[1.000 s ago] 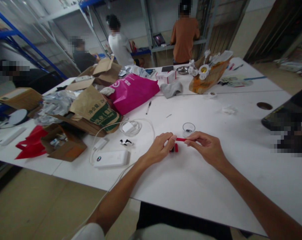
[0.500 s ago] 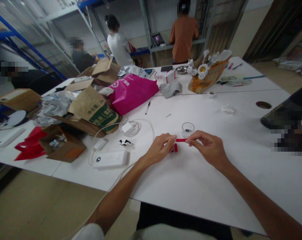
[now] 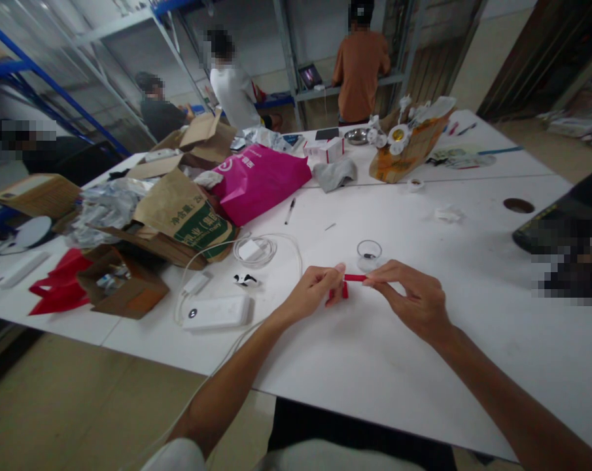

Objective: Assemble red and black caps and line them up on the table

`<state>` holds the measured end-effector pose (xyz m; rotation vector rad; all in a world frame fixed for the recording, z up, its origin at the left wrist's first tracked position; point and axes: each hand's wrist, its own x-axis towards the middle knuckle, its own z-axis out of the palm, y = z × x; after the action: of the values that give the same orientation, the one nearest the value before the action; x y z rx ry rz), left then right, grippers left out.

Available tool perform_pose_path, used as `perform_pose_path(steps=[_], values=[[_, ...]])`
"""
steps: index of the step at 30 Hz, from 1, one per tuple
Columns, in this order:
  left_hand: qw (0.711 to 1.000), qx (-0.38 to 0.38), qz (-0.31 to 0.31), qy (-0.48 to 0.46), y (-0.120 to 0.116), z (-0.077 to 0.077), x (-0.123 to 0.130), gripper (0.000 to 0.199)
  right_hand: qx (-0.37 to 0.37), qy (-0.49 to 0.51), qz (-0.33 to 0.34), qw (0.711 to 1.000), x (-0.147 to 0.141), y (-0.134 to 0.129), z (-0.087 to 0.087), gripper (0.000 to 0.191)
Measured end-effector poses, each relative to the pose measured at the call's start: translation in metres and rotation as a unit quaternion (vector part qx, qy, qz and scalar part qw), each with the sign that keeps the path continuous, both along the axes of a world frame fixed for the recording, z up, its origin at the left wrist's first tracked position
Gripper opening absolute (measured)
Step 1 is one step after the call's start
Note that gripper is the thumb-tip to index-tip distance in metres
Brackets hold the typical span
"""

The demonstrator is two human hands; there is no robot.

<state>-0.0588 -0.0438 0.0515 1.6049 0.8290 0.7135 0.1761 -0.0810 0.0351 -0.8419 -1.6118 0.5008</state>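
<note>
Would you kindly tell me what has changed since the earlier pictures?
The left hand has lowered some fingers, hiding the dark part beside the small red piece. The red stick still runs between it and the right hand; the clear cup stayed put.

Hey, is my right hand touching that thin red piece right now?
Touching: the head view shows your right hand pinching the thin red piece by one end.

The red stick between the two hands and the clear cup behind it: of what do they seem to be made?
Red stick: probably plastic, judging by its even, strong colour; its finish is too small to judge.
Clear cup: glass or clear plastic, apparently smooth, since its wall is see-through; which one, I cannot tell.
</note>
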Motion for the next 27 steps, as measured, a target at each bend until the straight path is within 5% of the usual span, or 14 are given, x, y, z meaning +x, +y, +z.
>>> perform_pose_path(steps=[7, 12, 21, 27], values=[[0.995, -0.079, -0.045, -0.043, 0.0029, 0.0028, -0.0024, 0.075, 0.118, -0.065, 0.016, 0.991, 0.0036, -0.0051, 0.0039, 0.037], [0.988, -0.143, -0.056, -0.037, 0.003, 0.0044, -0.0021, 0.079, 0.1, -0.089, 0.026, 0.991, 0.0078, -0.0049, 0.0007, 0.034], [0.998, 0.009, 0.057, -0.02, 0.0042, -0.0011, 0.0037, 0.067, 0.014, -0.069, -0.052, 0.996, 0.001, 0.0029, -0.0027, 0.002], [0.993, 0.077, 0.081, -0.022, 0.0032, -0.0028, 0.0023, 0.046, -0.037, -0.054, -0.042, 0.997, 0.0004, 0.0036, -0.0043, 0.007]])
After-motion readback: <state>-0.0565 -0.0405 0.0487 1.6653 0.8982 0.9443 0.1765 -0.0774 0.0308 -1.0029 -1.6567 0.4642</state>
